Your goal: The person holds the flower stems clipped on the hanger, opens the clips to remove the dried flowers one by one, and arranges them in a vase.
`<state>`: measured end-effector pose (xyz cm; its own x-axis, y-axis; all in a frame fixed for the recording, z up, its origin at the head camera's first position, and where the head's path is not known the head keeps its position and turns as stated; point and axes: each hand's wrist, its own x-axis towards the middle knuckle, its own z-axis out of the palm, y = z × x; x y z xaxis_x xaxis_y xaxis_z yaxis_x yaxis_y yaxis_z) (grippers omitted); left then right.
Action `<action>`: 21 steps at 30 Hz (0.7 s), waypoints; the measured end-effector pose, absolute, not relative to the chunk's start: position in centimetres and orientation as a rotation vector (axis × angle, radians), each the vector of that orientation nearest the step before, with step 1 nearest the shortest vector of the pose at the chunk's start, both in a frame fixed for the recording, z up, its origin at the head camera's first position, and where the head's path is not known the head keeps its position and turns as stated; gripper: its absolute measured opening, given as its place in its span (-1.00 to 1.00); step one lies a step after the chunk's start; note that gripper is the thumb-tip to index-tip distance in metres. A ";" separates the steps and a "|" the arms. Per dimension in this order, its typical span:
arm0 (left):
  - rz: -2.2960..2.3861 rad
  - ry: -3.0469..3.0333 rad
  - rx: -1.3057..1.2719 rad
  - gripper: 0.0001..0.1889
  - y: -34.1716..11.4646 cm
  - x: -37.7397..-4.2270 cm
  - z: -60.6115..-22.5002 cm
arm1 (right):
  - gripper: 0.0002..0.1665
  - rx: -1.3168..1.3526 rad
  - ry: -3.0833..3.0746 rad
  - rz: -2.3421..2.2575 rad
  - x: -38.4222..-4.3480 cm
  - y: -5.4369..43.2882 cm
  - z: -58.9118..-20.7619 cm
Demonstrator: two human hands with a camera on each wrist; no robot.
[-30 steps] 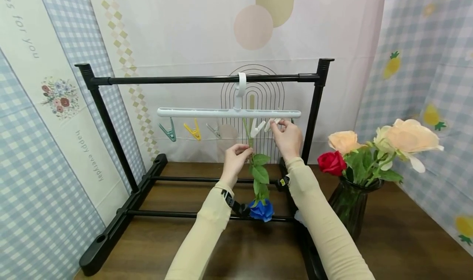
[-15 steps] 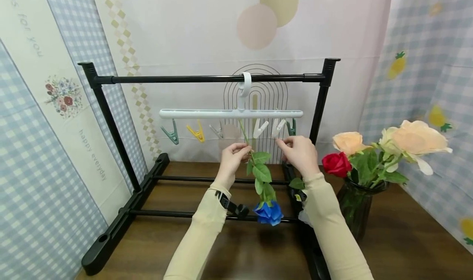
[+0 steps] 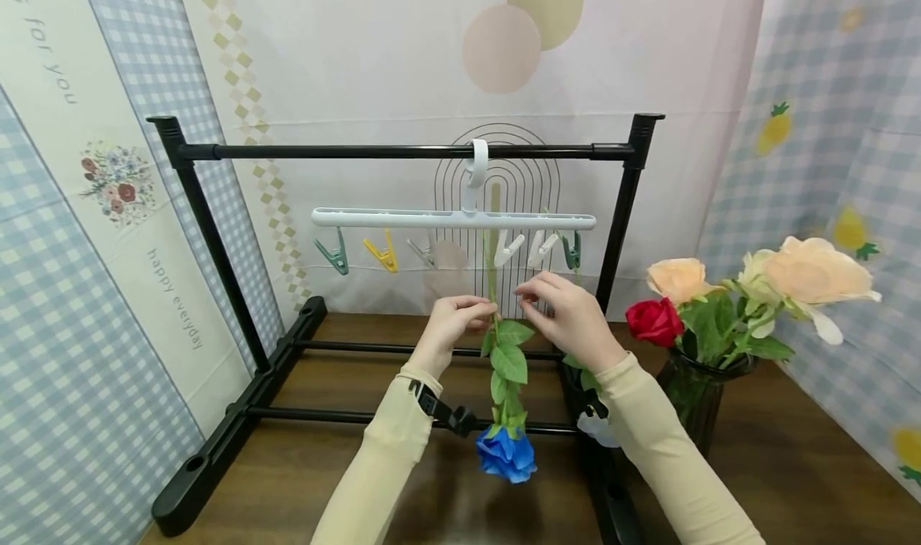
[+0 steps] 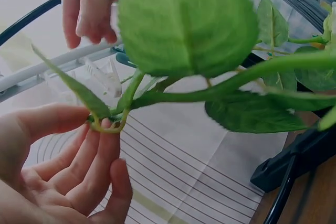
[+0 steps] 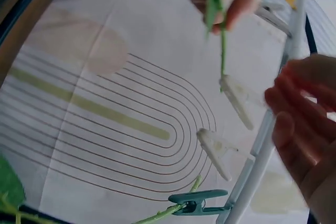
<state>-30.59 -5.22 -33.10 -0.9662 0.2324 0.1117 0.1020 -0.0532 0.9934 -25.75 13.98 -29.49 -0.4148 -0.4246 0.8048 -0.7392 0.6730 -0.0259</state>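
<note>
A blue artificial rose (image 3: 507,452) hangs head down, its green stem (image 4: 178,96) pinched between the thumb and fingers of my left hand (image 3: 449,329). Its stem end reaches up to the white hanger bar (image 3: 403,219). To the right of the stem, my right hand (image 3: 568,317) is raised with loosely bent fingers and holds nothing. Two white clips (image 3: 509,249) hang just above that hand. In the right wrist view the stem runs up close to one white clip (image 5: 236,103). A dark green clip (image 5: 199,203) grips another stem (image 5: 160,215).
The hanger hooks over a black rack's top rail (image 3: 345,153). Green (image 3: 332,252), yellow (image 3: 382,252) and grey clips (image 3: 420,251) hang at its left. A white flower (image 3: 599,429) shows behind my right sleeve. A glass vase (image 3: 691,401) with roses stands right.
My right hand has come down and away from the white clips, then moved left toward the stem. The left hand and the blue rose have lowered slightly, and the stem hangs straighter.
</note>
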 end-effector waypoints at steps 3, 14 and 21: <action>2.110 2.102 0.426 -0.73 -5.5 -30.4 -33.3 | -0.76 1.096 -1.962 0.345 -26.0 13.9 -29.9; 1.917 2.092 0.504 -0.69 -5.8 -29.7 -33.0 | -0.82 1.421 -1.726 -0.105 -26.2 13.8 -30.6; 1.837 2.077 0.544 -0.68 -6.1 -29.2 -33.6 | -0.85 1.516 -1.687 -0.311 -25.8 13.9 -31.4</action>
<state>-29.15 -6.06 -33.57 -0.8781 0.4782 0.0160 0.0743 0.1033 0.9919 -25.80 13.86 -31.36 0.0693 -0.9115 0.4055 -0.7071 0.2418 0.6644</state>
